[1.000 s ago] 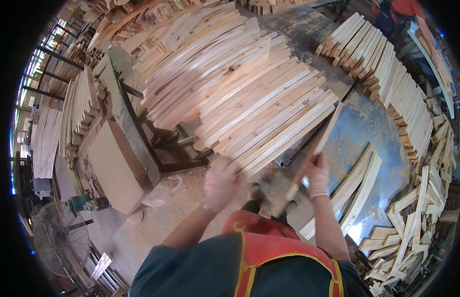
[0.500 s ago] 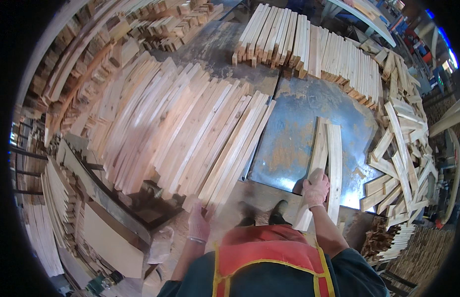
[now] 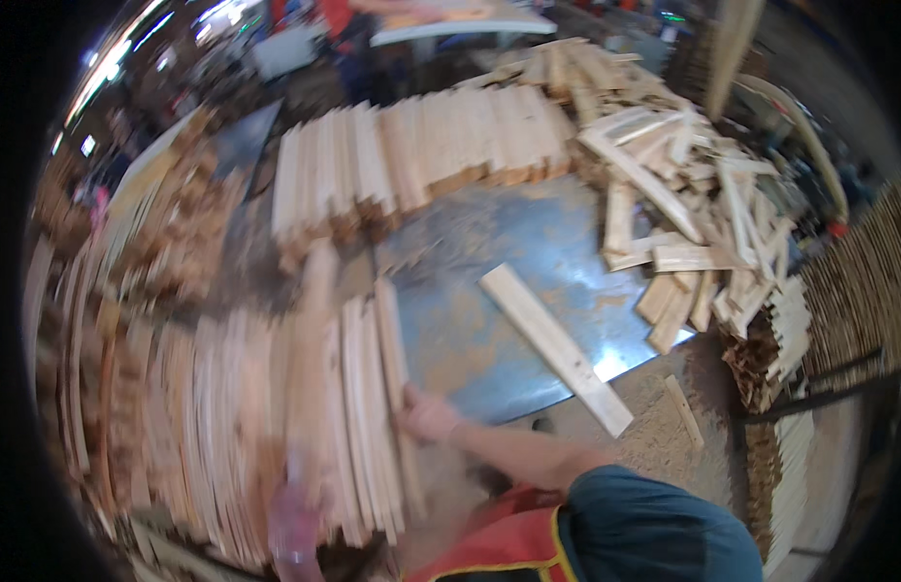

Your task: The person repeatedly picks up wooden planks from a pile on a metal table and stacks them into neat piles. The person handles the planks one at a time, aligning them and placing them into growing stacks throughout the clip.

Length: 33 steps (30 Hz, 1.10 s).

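Observation:
A long row of wooden strips [image 3: 212, 417] lies side by side at the left. My right hand [image 3: 429, 415], in a pale pinkish glove, is closed on a wooden strip [image 3: 390, 335] standing at the right end of that row. My left hand [image 3: 295, 519], gloved and smeared by motion, is at the near end of a wider wooden board [image 3: 312, 359], which is blurred above the row. It seems to grip the board; its fingers are not clear. One loose board [image 3: 557, 349] lies slanted on the metal table [image 3: 450, 339], its near end past the edge.
A second row of strips [image 3: 421, 145] runs along the back. At the right a jumbled heap of offcuts [image 3: 664, 184] covers the table's side. Sawdust and a small scrap [image 3: 683, 412] lie on the floor. A person [image 3: 348, 29] stands at a far worktable [image 3: 460, 29].
The view has turned and shifted. My right hand has brought one of the two boards from the table to the row's right end. My left hand is now at a blurred board above the row.

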Available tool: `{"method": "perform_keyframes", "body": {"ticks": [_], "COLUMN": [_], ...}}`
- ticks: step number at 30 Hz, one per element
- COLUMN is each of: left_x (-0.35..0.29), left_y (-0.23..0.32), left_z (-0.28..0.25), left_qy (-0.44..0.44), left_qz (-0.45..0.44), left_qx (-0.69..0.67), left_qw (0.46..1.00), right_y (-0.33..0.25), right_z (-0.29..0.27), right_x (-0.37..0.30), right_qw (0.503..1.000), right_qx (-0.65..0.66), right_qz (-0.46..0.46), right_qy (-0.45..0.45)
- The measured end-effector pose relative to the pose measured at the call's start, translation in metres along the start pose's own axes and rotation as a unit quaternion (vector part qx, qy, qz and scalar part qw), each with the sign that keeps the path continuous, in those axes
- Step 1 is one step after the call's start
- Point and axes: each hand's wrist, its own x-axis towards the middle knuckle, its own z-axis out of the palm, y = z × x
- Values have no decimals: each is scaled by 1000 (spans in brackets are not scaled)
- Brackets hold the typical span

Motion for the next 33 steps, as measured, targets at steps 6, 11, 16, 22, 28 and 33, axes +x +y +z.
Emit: {"method": "perform_keyframes", "body": {"ticks": [6,11,16,22,28,33], "left_x": [1,14,59,204,262,192], "left_y": [33,77,173,478,530,340], "left_z": [110,219,314,423,471,487], "left_qy": [-226,-421,-500,-329,-215,-181], "left_qz": [-90,-73,46,109,233,278], "left_qx": [-132,-52,-22,-331,-199,197], "left_qw": [961,903,865,878,928,923], "right_y": [40,94,206,284,332,349], "right_z": [-4,-156,-336,-600,-734,-727], "right_x": [27,-59,-122,-118,-109,-101], "right_qw": [966,984,966,894,875,902], "right_qx": [36,153,204,-182,-294,-280], "right_qz": [-173,-87,-22,-40,237,223], "right_qy": [-187,-24,159,408,303,241]}}
